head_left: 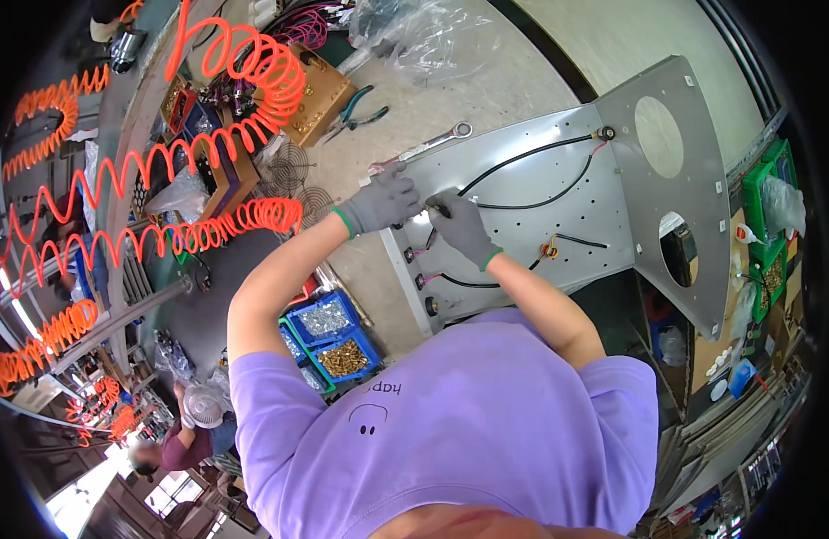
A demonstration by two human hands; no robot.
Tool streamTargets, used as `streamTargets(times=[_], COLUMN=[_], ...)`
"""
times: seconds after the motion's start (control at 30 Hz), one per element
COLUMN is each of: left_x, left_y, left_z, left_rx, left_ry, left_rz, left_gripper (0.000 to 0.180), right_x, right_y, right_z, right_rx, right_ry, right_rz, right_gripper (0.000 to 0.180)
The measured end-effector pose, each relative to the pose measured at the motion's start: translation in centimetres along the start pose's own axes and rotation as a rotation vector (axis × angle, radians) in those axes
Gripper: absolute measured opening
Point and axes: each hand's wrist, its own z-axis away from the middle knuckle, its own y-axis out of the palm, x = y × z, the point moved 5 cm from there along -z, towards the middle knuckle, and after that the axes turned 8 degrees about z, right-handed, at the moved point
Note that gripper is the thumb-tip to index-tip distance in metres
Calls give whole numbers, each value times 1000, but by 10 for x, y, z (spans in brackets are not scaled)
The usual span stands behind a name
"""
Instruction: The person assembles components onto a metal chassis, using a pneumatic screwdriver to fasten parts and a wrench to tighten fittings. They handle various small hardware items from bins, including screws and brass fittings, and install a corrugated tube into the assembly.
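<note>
Both my hands wear grey gloves with green cuffs and work at the left edge of a bent grey sheet-metal panel (558, 202). My left hand (383, 201) has its fingers curled at that edge; whatever lies in them is hidden. Close beside it, my right hand (464, 230) pinches a small dark part (444, 211) between thumb and fingers. A black cable (522, 161) runs from near these fingers to a round fitting (603, 133) at the panel's far bend. Other short black leads and an orange-yellow connector (549, 251) sit on the panel.
A combination wrench (432, 144) lies beyond my left hand, with pliers (351, 115) farther off. Blue bins (347, 334) of screws stand left of my body. Coiled orange air hoses (252, 135) hang at the left. Green bins (765, 225) stand right; another person (176, 445) is lower left.
</note>
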Motion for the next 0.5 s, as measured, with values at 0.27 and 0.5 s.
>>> streamTargets(times=[0.27, 0.5], left_x=[3, 20], left_y=[-1, 3], left_z=[-6, 0], left_rx=[-18, 53], left_ry=[94, -9], left_rz=[87, -32], left_gripper=[6, 11], right_x=[-11, -26], right_y=[10, 8], right_z=[2, -6], right_rx=[-16, -76], right_ry=[36, 35], right_rz=[37, -1], right_gripper=[21, 21])
